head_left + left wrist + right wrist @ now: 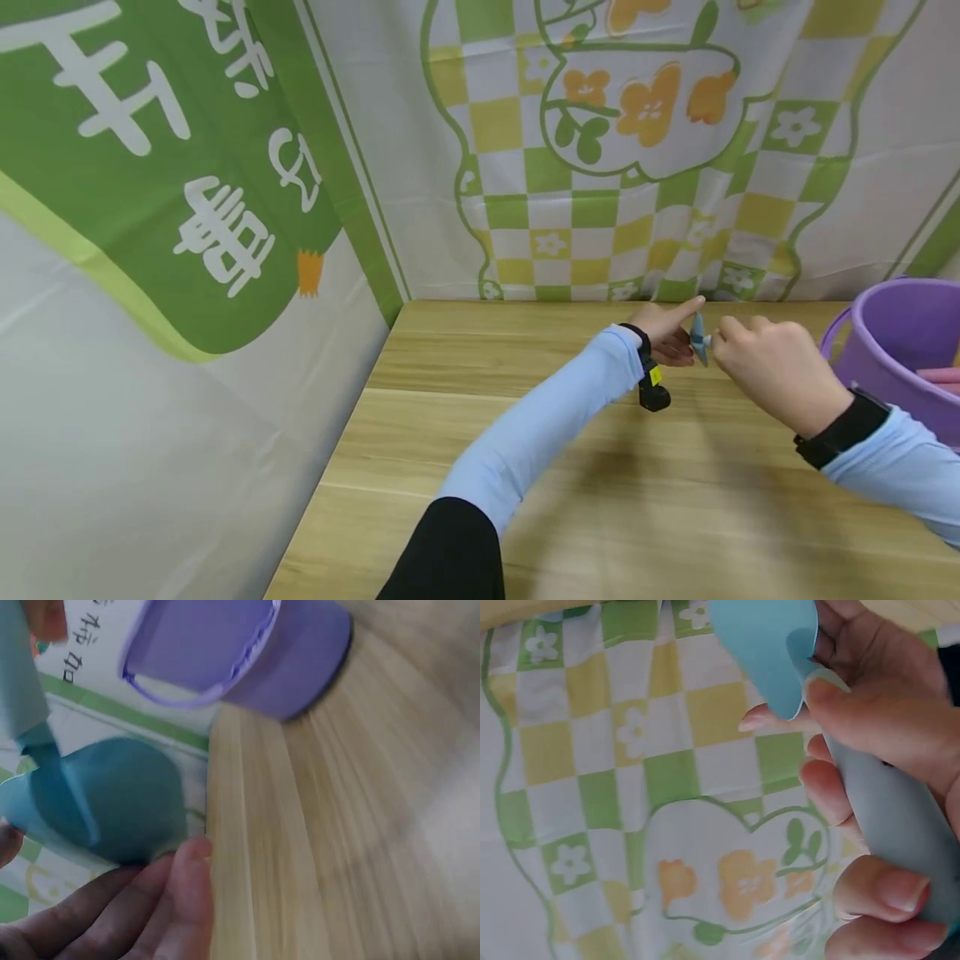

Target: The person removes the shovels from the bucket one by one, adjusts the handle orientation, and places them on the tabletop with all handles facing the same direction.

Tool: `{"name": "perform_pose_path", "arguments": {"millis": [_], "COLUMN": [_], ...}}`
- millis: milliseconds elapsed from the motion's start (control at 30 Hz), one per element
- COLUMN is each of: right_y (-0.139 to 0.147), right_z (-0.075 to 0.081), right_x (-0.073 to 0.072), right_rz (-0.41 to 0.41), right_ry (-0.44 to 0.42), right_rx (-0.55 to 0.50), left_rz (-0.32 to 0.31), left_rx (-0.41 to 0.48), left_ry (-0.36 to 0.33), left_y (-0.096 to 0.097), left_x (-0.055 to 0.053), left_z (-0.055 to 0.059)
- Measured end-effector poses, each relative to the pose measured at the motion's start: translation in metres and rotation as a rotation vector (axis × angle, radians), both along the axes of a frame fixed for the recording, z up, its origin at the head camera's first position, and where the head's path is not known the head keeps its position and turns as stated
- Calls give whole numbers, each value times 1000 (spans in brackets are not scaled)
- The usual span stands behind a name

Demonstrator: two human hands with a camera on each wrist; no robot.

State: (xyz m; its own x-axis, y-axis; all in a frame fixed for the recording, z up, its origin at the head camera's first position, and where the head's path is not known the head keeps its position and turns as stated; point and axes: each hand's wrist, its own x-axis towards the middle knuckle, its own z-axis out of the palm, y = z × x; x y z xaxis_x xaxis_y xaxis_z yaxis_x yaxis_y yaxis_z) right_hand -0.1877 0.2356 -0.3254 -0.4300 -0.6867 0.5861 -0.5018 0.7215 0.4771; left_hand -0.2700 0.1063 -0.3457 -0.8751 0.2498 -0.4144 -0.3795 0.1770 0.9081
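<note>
A small shovel with a curved blue blade and a pale grey-blue handle is held above the table. My right hand grips it by the handle; in the right wrist view the thumb lies along the neck and the fingers curl round the shaft. My left hand is at the blade, its index finger stretched out past it. In the left wrist view the left fingers lie along the blade's edge. From the head camera the blade shows nearly edge-on between both hands.
A purple bucket with a handle stands at the table's right, holding a pink item. The wooden table meets a printed cloth at its back edge and another green and white cloth at the left.
</note>
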Motion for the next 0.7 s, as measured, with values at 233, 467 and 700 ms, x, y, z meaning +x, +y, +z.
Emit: {"name": "perform_pose_path", "arguments": {"millis": [233, 467, 700], "right_y": [-21, -30, -30], "right_z": [-18, -25, -22], "right_x": [2, 3, -4], "right_rz": [-16, -45, -71], "right_ry": [86, 102, -193], "right_rx": [127, 197, -93], "left_rz": [-66, -152, -102], "left_rx": [-121, -272, -298], "left_ry": [61, 118, 174], "left_y": [-19, -27, -32], "left_x": [-7, -16, -29], "left_z": [-9, -21, -26]}}
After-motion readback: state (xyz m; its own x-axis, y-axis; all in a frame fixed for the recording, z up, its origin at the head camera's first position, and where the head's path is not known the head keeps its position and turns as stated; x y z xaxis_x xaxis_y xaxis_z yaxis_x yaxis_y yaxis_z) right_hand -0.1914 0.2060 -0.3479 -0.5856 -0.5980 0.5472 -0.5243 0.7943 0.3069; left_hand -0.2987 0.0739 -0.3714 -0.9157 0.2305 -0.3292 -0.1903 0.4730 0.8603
